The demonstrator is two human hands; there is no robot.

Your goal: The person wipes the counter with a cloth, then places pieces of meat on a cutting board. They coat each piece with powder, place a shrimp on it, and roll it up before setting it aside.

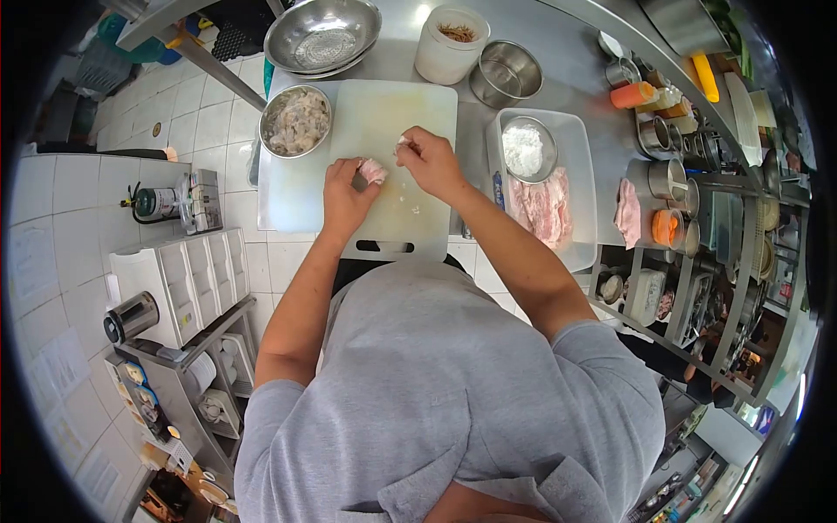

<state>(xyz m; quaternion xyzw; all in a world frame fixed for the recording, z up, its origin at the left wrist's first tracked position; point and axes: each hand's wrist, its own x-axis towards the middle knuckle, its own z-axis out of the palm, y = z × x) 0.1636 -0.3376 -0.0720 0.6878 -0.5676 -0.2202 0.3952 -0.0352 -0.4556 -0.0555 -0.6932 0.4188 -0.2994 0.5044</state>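
- Pink-white raw piece (pixel 373 171): I had my left hand (pixel 345 196) gripping it.
- My right hand (pixel 429 162) pinched a small pale bit (pixel 401 147).
- Large pink slabs (pixel 542 209) lay seemingly uncut.

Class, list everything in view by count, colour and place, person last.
Table: one, silver, under the boards.
Boards: two, pale, overlapping, centre.
Large bowls: at least two, silver, far left.
Filled bowl: one, silver, boards' left.
Tub: one, white, far side.
Pot: one, silver, beside tub.
Box: one, clear, right.
Powder bowl: one, silver, in box.
Meat: count unclear, pink, in box.
Jug: one, silver, left.
Drawer unit: one, white, lower left.
Shelf containers: many, mixed colours, right.
Left hand: one, bare, holding pink piece.
Right hand: one, bare, holding pale piece.
Shirt: one, grey, below.
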